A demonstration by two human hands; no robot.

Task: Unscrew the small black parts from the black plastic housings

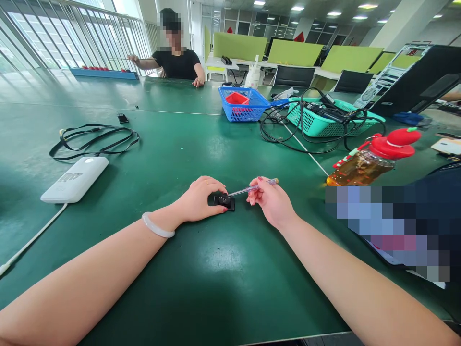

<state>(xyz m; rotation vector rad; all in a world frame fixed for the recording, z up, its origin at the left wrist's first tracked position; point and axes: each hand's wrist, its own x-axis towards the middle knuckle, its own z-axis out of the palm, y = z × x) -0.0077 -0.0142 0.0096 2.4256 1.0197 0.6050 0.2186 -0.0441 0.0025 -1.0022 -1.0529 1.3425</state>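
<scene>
My left hand [202, 199], with a pale bangle [157, 226] at the wrist, grips a small black plastic part [225, 201] between thumb and fingers on the green table [219, 278]. Part of that black piece is hidden by the fingers. In my right hand [271, 201] is a slim screwdriver [248, 189] with a clear purplish handle, pinched and tilted almost flat. Its metal shaft points left, and the tip meets or nearly meets the top of the black part; which of the two I cannot tell.
On the left lie a white power bank [77, 180] and a coiled black cable [97, 139]. Farther off are a blue basket [245, 113], a teal basket [306, 122] with cables, and a red-capped bottle [367, 163]. A person [178, 62] sits across the table.
</scene>
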